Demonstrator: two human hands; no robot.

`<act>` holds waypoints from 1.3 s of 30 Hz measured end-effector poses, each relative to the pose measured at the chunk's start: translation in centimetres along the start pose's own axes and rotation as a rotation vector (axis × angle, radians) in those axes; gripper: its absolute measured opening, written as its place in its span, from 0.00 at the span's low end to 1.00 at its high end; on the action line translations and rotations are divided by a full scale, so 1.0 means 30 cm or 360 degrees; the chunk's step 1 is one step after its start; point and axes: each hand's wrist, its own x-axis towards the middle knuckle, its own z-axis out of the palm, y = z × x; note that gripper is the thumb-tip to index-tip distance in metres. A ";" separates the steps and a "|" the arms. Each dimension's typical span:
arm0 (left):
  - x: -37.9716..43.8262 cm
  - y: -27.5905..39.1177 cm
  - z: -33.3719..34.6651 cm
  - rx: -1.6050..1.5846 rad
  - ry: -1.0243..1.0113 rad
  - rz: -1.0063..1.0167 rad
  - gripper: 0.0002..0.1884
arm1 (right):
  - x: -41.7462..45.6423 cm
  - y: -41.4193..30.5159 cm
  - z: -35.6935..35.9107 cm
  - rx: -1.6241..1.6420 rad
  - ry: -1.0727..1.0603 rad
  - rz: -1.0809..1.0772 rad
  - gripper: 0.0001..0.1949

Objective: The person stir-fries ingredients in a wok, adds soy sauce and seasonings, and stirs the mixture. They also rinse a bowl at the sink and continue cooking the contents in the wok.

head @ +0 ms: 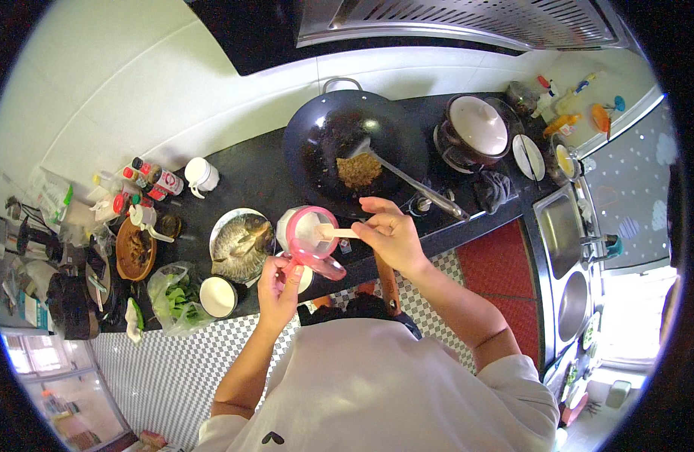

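Note:
My left hand [280, 291] grips a seasoning jar [311, 210] with a pink rim and a pink see-through lid, which hangs raised on the side toward me. White contents, perhaps salt or sugar, show inside the jar. Between the thumb and fingers of my right hand [393, 234] is a small pale spoon [341, 232], its bowl end within the jar's mouth. Beyond both hands stands a dark wok [319, 135] holding a heap of brown minced food [359, 169]. A metal spatula [417, 189] rests in the wok, its handle reaching out over the rim.
Left of the jar lies a whole fish [242, 243] on a white plate [218, 223]. Near it are a white bowl [218, 298], bagged greens [180, 296] and a brown bowl [124, 260]. A lidded pot [478, 127] stands right of the wok, beneath a range hood [465, 22].

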 end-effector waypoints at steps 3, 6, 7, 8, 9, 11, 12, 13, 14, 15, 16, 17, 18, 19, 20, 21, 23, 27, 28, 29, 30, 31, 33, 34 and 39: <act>0.005 -0.008 0.005 -0.0112 0.0049 -0.0028 0.08 | 0.023 -0.005 -0.031 0.0042 0.0030 0.0015 0.09; 0.006 -0.033 0.009 -0.0194 0.0078 -0.0037 0.08 | 0.044 0.008 -0.039 0.0080 0.0110 0.0002 0.09; 0.005 -0.038 0.008 -0.0204 0.0085 -0.0053 0.08 | 0.055 0.016 -0.045 0.0100 0.0131 0.0018 0.09; 0.002 -0.043 0.005 -0.0215 0.0092 -0.0070 0.09 | 0.070 0.038 -0.055 0.0172 0.0183 0.0031 0.08; 0.002 -0.056 -0.002 -0.0190 0.0115 -0.0050 0.09 | 0.093 0.041 -0.071 0.0184 0.0251 0.0075 0.08; -0.001 -0.068 -0.010 -0.0139 0.0152 -0.0013 0.09 | 0.159 0.087 -0.123 -0.0383 0.0481 -0.0006 0.08; -0.006 -0.045 -0.007 -0.0265 0.0159 -0.0143 0.08 | 0.180 0.126 -0.154 -0.0940 0.0553 -0.0293 0.10; -0.009 -0.041 -0.013 -0.0250 0.0167 -0.0144 0.08 | 0.193 0.147 -0.173 -0.1111 0.0560 -0.0304 0.10; -0.017 -0.042 -0.025 -0.0236 0.0174 -0.0144 0.08 | 0.179 0.155 -0.186 -0.1022 0.0561 -0.0219 0.10; -0.018 -0.049 -0.031 -0.0228 0.0198 -0.0141 0.08 | 0.166 0.138 -0.194 -0.0935 0.0549 -0.0148 0.10; -0.025 -0.054 -0.046 -0.0158 0.0188 -0.0112 0.08 | 0.146 0.098 -0.194 -0.0933 0.0539 -0.0211 0.09; -0.027 -0.059 -0.043 -0.0154 0.0184 -0.0110 0.08 | 0.130 0.066 -0.191 -0.0818 0.0464 -0.0184 0.09; -0.028 -0.063 -0.042 -0.0148 0.0171 -0.0104 0.08 | 0.111 0.037 -0.184 -0.0702 0.0399 -0.0155 0.09; -0.028 -0.064 -0.044 -0.0136 0.0167 -0.0094 0.08 | 0.097 0.010 -0.169 -0.0578 0.0328 -0.0132 0.09; -0.029 -0.064 -0.040 -0.0159 0.0141 -0.0136 0.07 | 0.082 -0.016 -0.146 -0.0412 0.0234 -0.0130 0.07; -0.031 -0.070 -0.039 -0.0171 0.0112 -0.0133 0.07 | 0.064 -0.062 -0.117 -0.0313 0.0100 -0.0122 0.07; -0.034 -0.079 -0.030 -0.0188 0.0045 -0.0140 0.07 | 0.039 -0.086 -0.056 -0.0312 0.0013 -0.0461 0.07; -0.020 -0.034 0.008 -0.0439 -0.0116 0.0033 0.06 | 0.013 -0.136 0.039 -0.0783 -0.0138 -0.0921 0.09; -0.023 -0.033 0.010 -0.0426 -0.0114 0.0104 0.06 | 0.008 -0.143 0.055 -0.0858 -0.0154 -0.0979 0.09; -0.038 -0.043 -0.003 -0.0385 -0.0145 0.0131 0.07 | 0.001 -0.147 0.069 -0.0934 -0.0170 -0.1037 0.10; -0.040 -0.054 -0.010 -0.0353 -0.0183 0.0169 0.08 | 0.000 -0.150 0.074 -0.0939 -0.0182 -0.1036 0.10; -0.041 -0.058 -0.017 -0.0322 -0.0222 0.0207 0.09 | -0.003 -0.151 0.079 -0.0945 -0.0194 -0.1035 0.10; -0.043 -0.052 -0.028 -0.0171 -0.0230 0.0299 0.10 | -0.006 -0.151 0.085 -0.0931 -0.0221 -0.1014 0.11; -0.043 -0.050 -0.027 -0.0187 -0.0226 0.0305 0.10 | -0.007 -0.151 0.088 -0.0910 -0.0236 -0.0994 0.10; -0.049 -0.060 -0.024 -0.0263 -0.0231 0.0285 0.11 | -0.016 -0.110 0.100 -0.0590 -0.0224 -0.0778 0.10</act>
